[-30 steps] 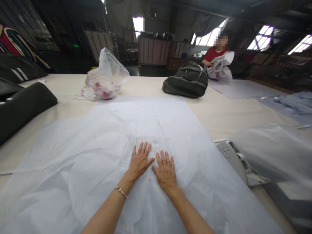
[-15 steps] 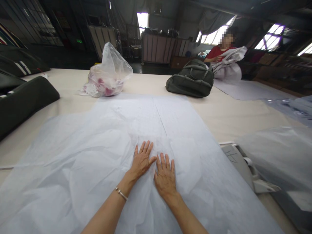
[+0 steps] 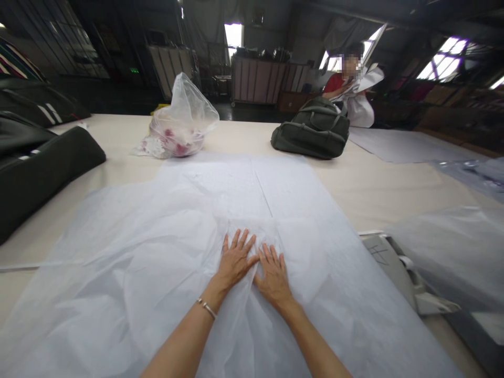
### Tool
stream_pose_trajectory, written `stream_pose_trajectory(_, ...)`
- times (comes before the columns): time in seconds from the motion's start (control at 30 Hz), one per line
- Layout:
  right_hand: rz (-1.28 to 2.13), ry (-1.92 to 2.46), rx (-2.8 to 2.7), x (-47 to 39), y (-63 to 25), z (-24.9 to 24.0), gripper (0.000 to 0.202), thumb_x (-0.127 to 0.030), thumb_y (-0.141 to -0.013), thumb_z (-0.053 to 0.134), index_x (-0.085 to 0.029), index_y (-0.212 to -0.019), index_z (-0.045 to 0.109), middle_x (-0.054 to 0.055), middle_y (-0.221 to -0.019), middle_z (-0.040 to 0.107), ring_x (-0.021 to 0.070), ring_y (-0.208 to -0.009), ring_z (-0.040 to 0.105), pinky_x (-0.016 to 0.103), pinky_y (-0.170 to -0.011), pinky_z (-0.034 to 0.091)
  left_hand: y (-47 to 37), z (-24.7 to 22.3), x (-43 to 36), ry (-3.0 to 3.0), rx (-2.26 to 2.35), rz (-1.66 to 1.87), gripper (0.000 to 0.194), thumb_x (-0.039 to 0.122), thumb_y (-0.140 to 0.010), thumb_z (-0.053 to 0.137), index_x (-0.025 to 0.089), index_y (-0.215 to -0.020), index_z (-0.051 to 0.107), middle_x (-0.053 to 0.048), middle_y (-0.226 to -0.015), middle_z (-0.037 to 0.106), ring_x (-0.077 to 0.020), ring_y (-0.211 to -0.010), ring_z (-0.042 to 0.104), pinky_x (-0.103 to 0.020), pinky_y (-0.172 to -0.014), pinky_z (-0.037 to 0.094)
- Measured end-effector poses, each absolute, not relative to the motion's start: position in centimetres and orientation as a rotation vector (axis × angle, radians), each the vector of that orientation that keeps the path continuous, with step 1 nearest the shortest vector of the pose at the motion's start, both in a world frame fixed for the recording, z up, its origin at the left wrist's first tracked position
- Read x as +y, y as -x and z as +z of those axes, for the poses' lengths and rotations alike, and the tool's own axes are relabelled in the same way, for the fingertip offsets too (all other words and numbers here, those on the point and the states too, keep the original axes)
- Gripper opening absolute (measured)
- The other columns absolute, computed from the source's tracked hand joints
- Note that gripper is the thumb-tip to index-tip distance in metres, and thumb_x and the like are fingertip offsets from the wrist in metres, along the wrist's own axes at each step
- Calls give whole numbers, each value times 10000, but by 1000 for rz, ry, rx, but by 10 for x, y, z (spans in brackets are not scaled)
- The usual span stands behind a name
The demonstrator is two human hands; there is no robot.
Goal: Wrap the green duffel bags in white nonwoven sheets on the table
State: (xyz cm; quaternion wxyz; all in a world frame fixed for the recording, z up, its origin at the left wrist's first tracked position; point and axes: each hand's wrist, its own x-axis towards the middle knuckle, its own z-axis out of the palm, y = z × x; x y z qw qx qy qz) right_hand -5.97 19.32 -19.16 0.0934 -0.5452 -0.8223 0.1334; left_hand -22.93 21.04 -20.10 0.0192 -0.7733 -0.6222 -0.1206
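Observation:
A large, thin, translucent white sheet (image 3: 165,294) is spread over the table, creased on the left and gathered into folds under my wrists. My left hand (image 3: 237,260) presses on it with the fingers spread flat. Close beside it, my right hand (image 3: 273,274) also lies flat, fingers stretched forward. The thumb of the left hand reaches nearly to the right hand's fingers. Neither hand grips anything. A small bunched patch of the sheet shows just beyond my fingertips.
On the cream table (image 3: 354,186) stand a clear plastic bag (image 3: 183,126) with pink-and-white contents and a dark green bag (image 3: 313,131). Dark cases (image 3: 51,168) lie at left; a grey device (image 3: 394,268) and clear plastic (image 3: 457,247) at right. A person in red (image 3: 334,84) handles white material behind.
My right hand has turned slightly to the left and sits nearer the left hand. The view has shifted a little. The person behind has moved left with the white material.

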Motion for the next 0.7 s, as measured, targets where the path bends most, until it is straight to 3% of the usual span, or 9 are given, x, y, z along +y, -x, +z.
stream_pose_trajectory(0.13, 567, 1634, -2501, 191, 45, -180, 642, -352, -855, 493, -225, -1476, 383, 39, -1568, 285, 281, -1467, 216, 543, -1172, 199, 228, -204, 211, 2383, -1951, -404, 609, 596, -949, 345, 337, -1497, 284, -32, -1575, 309, -296, -1457, 229, -620, -1153, 184)
stream_pose_trajectory(0.37, 489, 1592, -2512, 182, 39, -191, 685, -315, -834, 516, -244, -1493, 343, 51, -1578, 264, 274, -1471, 199, 536, -1166, 210, 227, -203, 214, 2399, -2014, -379, 611, 603, -941, 357, 342, -1490, 296, -32, -1579, 297, -304, -1461, 220, -647, -1137, 206)
stream_pose_trajectory(0.53, 611, 1574, -2457, 184, 43, -188, 679, -349, -852, 534, -225, -1492, 343, 54, -1580, 257, 268, -1477, 172, 532, -1181, 182, 225, -196, 217, 2396, -2049, -261, 600, 560, -942, 397, 319, -1486, 318, -42, -1584, 280, -313, -1463, 211, -657, -1129, 209)
stream_pose_trajectory(0.6, 681, 1595, -2398, 182, 44, -173, 641, -349, -858, 540, -217, -1468, 392, 67, -1554, 322, 266, -1464, 222, 527, -1175, 217, 225, -193, 217, 2406, -2053, -226, 596, 540, -941, 411, 313, -1485, 325, -43, -1584, 279, -312, -1462, 214, -656, -1129, 203)
stream_pose_trajectory(0.7, 790, 1536, -2183, 172, 30, -136, 522, -330, -886, 518, -224, -1397, 495, 61, -1449, 500, 214, -1378, 413, 422, -1131, 355, 224, -188, 217, 2390, -2057, -199, 600, 514, -935, 426, 293, -1485, 333, -56, -1579, 291, -323, -1455, 228, -660, -1123, 198)
